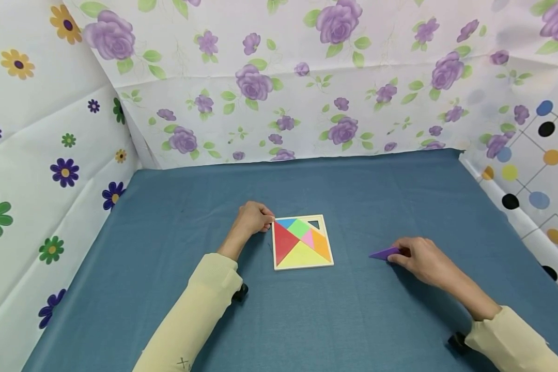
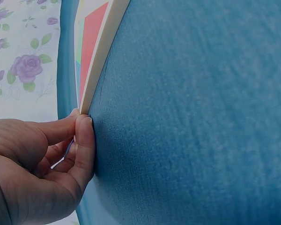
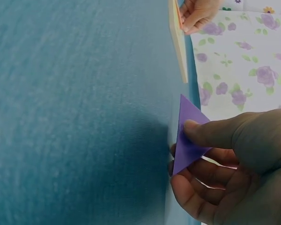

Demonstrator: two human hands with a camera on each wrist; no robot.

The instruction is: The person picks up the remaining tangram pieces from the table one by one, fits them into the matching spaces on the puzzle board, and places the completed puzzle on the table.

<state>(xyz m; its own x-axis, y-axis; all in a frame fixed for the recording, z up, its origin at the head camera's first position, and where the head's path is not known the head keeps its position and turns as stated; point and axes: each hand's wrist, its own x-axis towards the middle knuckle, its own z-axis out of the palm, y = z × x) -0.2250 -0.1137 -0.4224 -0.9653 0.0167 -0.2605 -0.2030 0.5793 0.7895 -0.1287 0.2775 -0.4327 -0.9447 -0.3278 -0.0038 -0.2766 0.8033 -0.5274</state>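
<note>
A square wooden tangram tray (image 1: 304, 268) lies on the blue cloth, filled with coloured pieces: a red triangle (image 1: 283, 244), a yellow triangle (image 1: 303, 255), and blue, green, pink and orange ones. A dark triangular gap shows at its far right corner. My left hand (image 1: 253, 217) pinches the tray's far left corner between thumb and index finger, seen close in the left wrist view. Off to the right of the tray, my right hand (image 1: 420, 258) holds a purple triangle (image 3: 189, 151) by its flat faces, thumb on one side and fingers behind; its pointed end faces the tray.
Blue cloth (image 1: 307, 320) covers the table. Behind it hangs a white sheet with purple roses (image 1: 253, 82). Flowered fabric (image 1: 23, 217) stands along the left side, and dotted fabric (image 1: 539, 199) along the right.
</note>
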